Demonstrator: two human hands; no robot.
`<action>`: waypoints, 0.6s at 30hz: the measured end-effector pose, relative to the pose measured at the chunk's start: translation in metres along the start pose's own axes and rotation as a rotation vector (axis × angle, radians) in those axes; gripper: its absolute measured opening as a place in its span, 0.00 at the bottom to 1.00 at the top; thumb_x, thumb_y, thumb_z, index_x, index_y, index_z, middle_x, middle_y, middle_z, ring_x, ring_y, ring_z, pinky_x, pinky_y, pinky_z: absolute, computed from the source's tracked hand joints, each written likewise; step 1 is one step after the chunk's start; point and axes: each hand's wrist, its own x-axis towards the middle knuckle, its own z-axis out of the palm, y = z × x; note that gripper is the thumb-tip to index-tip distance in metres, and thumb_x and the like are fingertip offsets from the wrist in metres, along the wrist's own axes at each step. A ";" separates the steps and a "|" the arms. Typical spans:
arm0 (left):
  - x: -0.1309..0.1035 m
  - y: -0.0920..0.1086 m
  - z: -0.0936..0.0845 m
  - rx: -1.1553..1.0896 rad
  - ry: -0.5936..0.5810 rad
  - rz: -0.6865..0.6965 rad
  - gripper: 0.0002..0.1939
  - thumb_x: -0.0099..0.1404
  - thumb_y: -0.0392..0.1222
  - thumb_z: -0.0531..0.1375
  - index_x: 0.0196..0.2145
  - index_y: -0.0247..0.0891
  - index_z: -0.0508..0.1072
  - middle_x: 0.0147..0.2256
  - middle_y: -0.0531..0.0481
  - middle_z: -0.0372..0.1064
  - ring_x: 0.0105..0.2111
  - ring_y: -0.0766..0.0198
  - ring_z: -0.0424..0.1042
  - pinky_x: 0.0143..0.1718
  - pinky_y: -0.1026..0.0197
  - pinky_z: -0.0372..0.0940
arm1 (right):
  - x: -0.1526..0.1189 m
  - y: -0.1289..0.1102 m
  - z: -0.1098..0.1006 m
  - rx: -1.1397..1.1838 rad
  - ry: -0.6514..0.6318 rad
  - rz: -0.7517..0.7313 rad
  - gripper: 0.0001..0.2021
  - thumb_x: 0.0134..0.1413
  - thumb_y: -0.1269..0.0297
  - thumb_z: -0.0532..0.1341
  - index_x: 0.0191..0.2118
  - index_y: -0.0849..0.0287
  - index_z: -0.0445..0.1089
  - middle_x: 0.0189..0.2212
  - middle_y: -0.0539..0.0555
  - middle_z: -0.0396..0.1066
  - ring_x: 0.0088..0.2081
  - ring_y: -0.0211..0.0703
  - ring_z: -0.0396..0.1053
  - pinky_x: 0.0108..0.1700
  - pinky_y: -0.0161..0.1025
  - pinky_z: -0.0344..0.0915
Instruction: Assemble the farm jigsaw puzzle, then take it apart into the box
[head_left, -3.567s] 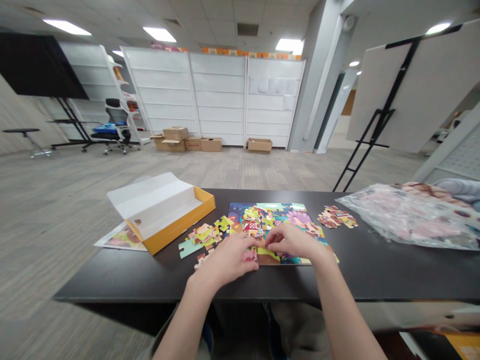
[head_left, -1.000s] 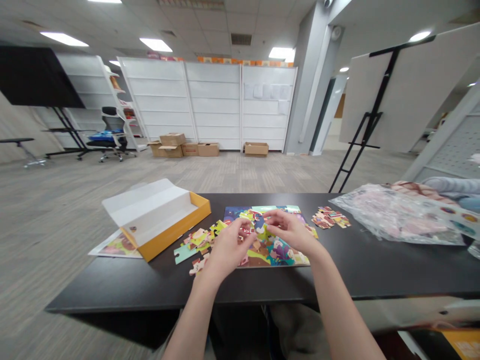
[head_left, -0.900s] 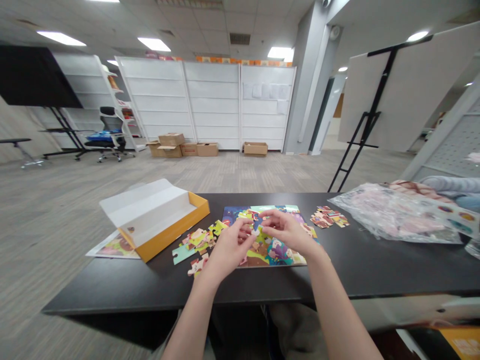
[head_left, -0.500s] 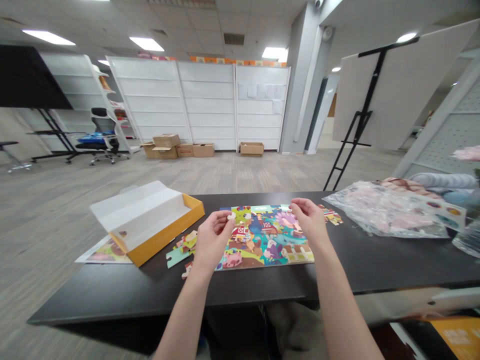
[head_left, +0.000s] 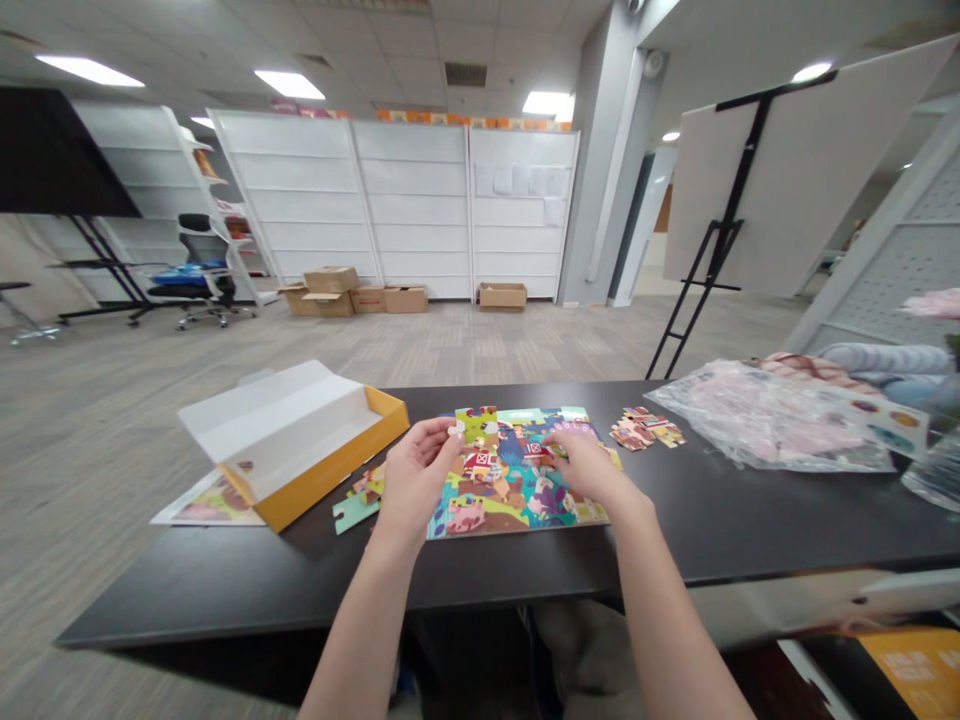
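A colourful farm-animal jigsaw puzzle lies on the black table, with some loose pieces resting on top of it. My left hand is at its upper left, thumb and fingers pinched on a green puzzle piece with a white sheep on it. Over the right half, my right hand reaches in from the side. Its thumb and fingertips close at the right edge of a puzzle piece with a red barn. The hand covers part of the puzzle's right side.
An open yellow box with a white lid stands left, over a printed sheet. Loose pieces lie beside my left wrist and in a pile on the right. Plastic-wrapped pink material covers the table's right end.
My right hand has moved left and inward, from the puzzle's upper right corner to the barn piece, uncovering the right-hand pile. My left hand keeps its pinch, shifted slightly left.
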 end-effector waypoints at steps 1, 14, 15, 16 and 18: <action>0.000 0.001 0.000 -0.006 0.010 -0.004 0.22 0.53 0.50 0.71 0.41 0.35 0.75 0.36 0.46 0.77 0.38 0.61 0.77 0.43 0.60 0.70 | 0.000 0.000 0.000 -0.003 -0.002 -0.004 0.14 0.55 0.75 0.62 0.46 0.56 0.76 0.45 0.60 0.77 0.48 0.53 0.72 0.50 0.44 0.64; 0.001 0.008 -0.005 -0.028 0.117 0.037 0.21 0.53 0.49 0.70 0.41 0.35 0.75 0.38 0.45 0.78 0.38 0.61 0.77 0.42 0.61 0.70 | 0.000 -0.013 -0.016 0.380 0.134 0.005 0.13 0.51 0.72 0.62 0.44 0.56 0.72 0.43 0.55 0.73 0.39 0.42 0.73 0.43 0.41 0.70; 0.001 0.007 -0.007 -0.008 0.115 0.051 0.20 0.54 0.49 0.70 0.41 0.35 0.75 0.38 0.45 0.78 0.38 0.61 0.77 0.43 0.60 0.70 | 0.001 -0.014 -0.015 0.428 0.146 0.003 0.13 0.51 0.70 0.62 0.45 0.56 0.71 0.43 0.55 0.74 0.39 0.43 0.73 0.43 0.41 0.70; 0.003 0.006 -0.010 0.028 0.108 0.068 0.19 0.55 0.48 0.69 0.42 0.35 0.75 0.38 0.45 0.78 0.38 0.60 0.77 0.43 0.59 0.70 | 0.002 -0.014 -0.015 0.474 0.157 0.004 0.13 0.52 0.69 0.62 0.45 0.56 0.71 0.42 0.56 0.74 0.39 0.43 0.74 0.43 0.42 0.71; 0.006 0.002 -0.019 0.160 0.097 0.106 0.18 0.57 0.48 0.67 0.42 0.36 0.75 0.36 0.46 0.77 0.37 0.60 0.77 0.43 0.58 0.70 | 0.004 -0.015 -0.014 0.553 0.178 0.011 0.13 0.52 0.67 0.62 0.45 0.57 0.70 0.40 0.56 0.75 0.39 0.44 0.74 0.43 0.42 0.72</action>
